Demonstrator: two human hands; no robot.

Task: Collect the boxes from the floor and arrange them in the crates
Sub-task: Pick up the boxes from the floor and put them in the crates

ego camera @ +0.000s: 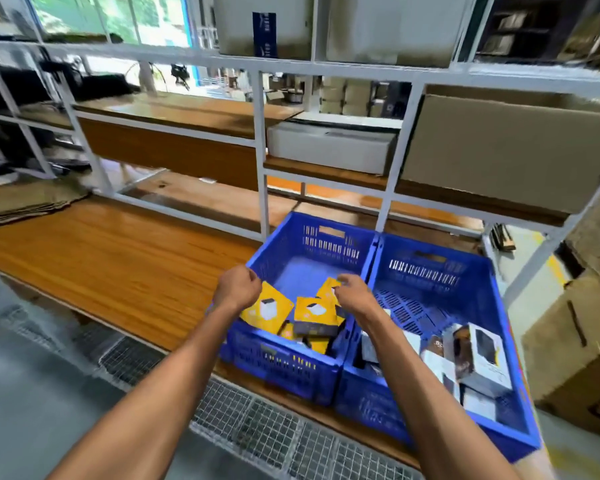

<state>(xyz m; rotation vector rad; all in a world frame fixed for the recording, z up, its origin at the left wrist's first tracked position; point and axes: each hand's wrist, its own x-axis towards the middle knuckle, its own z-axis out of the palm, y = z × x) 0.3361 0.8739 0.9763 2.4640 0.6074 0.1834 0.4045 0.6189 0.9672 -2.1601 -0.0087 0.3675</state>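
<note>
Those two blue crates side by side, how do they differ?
The left crate holds mostly yellow boxes; the right crate holds white and dark boxes. Both hands, left hand and right hand, hover over the left crate, none over the right. Both are blue, slotted plastic, touching on the wooden shelf.

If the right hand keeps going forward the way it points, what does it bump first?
Probably the yellow box right at the right hand's fingertips in the left blue plastic crate; depth is hard to judge.
</note>
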